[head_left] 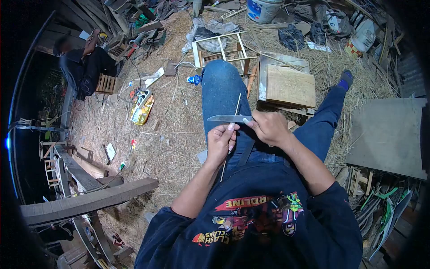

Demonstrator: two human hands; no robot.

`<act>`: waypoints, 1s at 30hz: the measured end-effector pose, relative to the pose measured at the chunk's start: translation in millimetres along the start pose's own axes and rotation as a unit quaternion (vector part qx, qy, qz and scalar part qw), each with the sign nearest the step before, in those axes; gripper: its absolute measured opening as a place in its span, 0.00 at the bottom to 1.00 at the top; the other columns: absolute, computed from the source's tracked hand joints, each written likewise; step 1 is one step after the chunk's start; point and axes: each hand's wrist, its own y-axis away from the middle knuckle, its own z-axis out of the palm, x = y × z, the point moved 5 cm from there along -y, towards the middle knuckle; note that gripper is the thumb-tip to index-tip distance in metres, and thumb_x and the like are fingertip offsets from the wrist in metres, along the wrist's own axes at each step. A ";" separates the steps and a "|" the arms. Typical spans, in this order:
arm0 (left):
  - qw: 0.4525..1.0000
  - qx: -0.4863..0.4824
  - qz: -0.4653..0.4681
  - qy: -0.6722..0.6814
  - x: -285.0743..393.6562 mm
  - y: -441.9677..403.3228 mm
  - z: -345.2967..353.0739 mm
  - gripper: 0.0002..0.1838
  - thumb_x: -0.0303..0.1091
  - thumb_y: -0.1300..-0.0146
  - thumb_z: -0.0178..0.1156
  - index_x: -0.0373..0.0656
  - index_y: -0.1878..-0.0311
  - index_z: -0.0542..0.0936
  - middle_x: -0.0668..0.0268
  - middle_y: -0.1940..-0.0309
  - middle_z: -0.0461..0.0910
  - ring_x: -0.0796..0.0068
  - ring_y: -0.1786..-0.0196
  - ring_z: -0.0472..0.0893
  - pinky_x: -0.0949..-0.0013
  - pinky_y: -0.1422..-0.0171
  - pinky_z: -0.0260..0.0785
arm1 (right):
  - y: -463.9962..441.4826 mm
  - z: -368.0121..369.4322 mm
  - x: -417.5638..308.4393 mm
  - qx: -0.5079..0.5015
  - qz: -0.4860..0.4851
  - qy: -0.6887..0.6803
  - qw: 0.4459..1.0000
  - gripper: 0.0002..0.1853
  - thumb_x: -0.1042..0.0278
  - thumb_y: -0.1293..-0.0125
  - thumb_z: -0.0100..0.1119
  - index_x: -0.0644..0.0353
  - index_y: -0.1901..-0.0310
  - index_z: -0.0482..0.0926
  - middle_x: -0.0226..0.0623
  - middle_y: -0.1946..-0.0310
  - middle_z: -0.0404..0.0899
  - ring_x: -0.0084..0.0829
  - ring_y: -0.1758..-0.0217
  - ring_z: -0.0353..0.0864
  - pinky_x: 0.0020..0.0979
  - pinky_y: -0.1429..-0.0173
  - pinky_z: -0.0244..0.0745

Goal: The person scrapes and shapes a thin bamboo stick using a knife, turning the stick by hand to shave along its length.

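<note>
"In the head view, what does the right hand (268, 129) have?"

"It is closed around the handle end of a knife (226, 118) with a long, grey metal blade. The thumb is pressed near the base of the blade, and the tip points to the left."

"And the left hand (220, 142)?"

"Its thumb and fingers are pinched together on a thin, pale, straight stick (238, 104), just below the blade. The other fingers are curled in."

"Where does the stick lie?"

"In front of the belly and over the lap, at a slant. One end is up past the blade, the other down by the dark printed shirt (264, 197). The blade crosses it; whether the edge bites in, I can't tell."

"What's beyond the knees?"

"A pale slatted wooden frame (195, 54) just past the left knee, and right of it a light-brown, flat-topped wooden box (290, 85) between the legs in blue jeans (220, 85). A small blue-and-white container (194, 80) is beside the left knee."

"Anything farther out?"

"A shiny yellow packet (141, 115) lies on the straw-strewn ground (174, 143) to the left. Farther off, another person (78, 67) in dark clothes sits near a small slatted brown crate (106, 84). A wide grey flat board (387, 134) is on the right."
</note>
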 end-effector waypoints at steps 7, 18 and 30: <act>1.000 0.017 0.008 -0.003 23.9 -18.0 -3.0 0.12 0.36 0.26 0.55 0.37 0.57 0.81 0.73 0.80 0.73 0.87 0.86 0.65 0.80 0.84 0.53 | -26.6 -3.0 15.4 -0.018 0.047 -0.001 0.999 0.20 0.49 0.26 0.49 0.59 0.67 0.71 0.47 0.80 0.79 0.51 0.75 0.81 0.50 0.72 0.73; 0.995 -0.031 -0.063 -0.071 77.0 -90.0 5.4 0.15 0.39 0.25 0.54 0.34 0.56 0.80 0.71 0.83 0.73 0.84 0.88 0.66 0.78 0.85 0.56 | -81.6 2.9 50.5 -0.028 0.088 0.015 0.996 0.25 0.43 0.23 0.40 0.60 0.60 0.74 0.52 0.76 0.81 0.56 0.68 0.83 0.55 0.66 0.75; 0.955 0.098 0.008 -0.279 47.7 -56.1 -7.9 0.13 0.35 0.29 0.60 0.34 0.64 0.85 0.69 0.84 0.76 0.87 0.81 0.70 0.74 0.78 0.59 | -77.8 1.2 30.9 -0.041 -0.004 0.080 0.996 0.21 0.47 0.27 0.49 0.57 0.69 0.72 0.41 0.83 0.79 0.41 0.80 0.83 0.42 0.79 0.75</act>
